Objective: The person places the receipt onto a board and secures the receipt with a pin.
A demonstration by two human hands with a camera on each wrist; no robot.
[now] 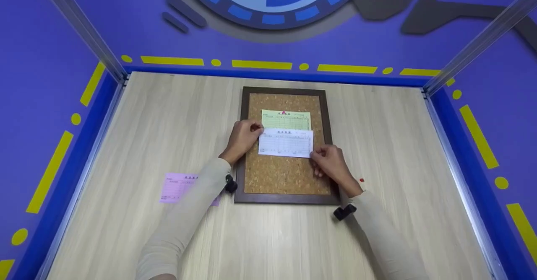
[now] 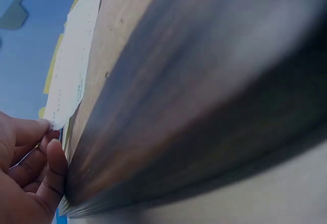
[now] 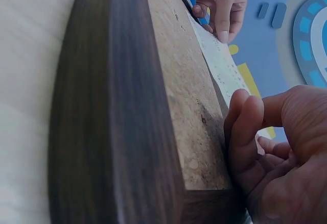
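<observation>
In the head view a white printed slip [image 1: 286, 143] lies across a cork board [image 1: 285, 177] with a dark wooden frame. My left hand [image 1: 244, 136] pinches its upper left corner, and my right hand [image 1: 331, 161] pinches the lower right corner. Above it a green slip [image 1: 287, 120] is fixed by a pink pushpin [image 1: 283, 112], its lower part covered by the white one. The left wrist view shows the white slip [image 2: 71, 55] at the fingertips of the left hand [image 2: 30, 157]. From the right wrist, the curled fingers of the right hand [image 3: 276, 147] sit close over the cork.
A pink slip [image 1: 178, 187] lies on the wooden table [image 1: 126, 154] left of the board, partly under the left forearm. A small red pin [image 1: 362, 180] lies right of the board, beside the right wrist. Blue panels [image 1: 272, 49] surround the table's back and sides.
</observation>
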